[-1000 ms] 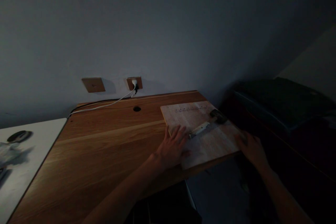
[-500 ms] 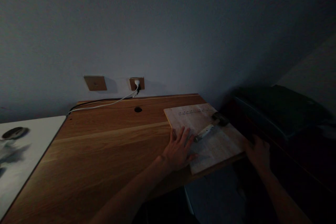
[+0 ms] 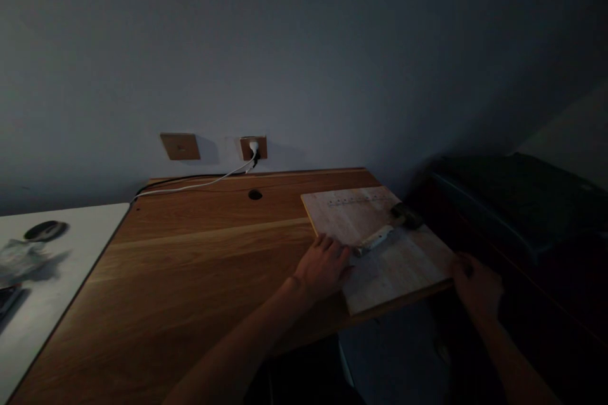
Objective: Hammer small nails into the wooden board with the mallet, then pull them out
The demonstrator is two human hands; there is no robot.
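A flat, pale wooden board (image 3: 394, 275) lies at the right end of the wooden desk, with a row of small dark marks near its far edge. On top of it rests a hammer (image 3: 377, 238), its dark head at the upper right and its light handle pointing to the lower left. My left hand (image 3: 325, 267) is closed over the board's left edge, its fingers drawn together close to the handle's end. At the near right corner, my right hand (image 3: 477, 285) grips the board; its fingertips are partly hidden in shadow.
The wooden desk (image 3: 204, 278) stands against the wall and has a round cable hole (image 3: 255, 194). Cables run from a wall socket (image 3: 253, 148) along its back edge. A white table (image 3: 95, 228) at the left holds a dark round object (image 3: 46, 230) and crumpled clear plastic (image 3: 21, 259).
The board has shifted slightly right on the desk, with the hammer on it. My left hand's fingers, spread before, are now drawn together at its edge. My right hand stays at the corner.
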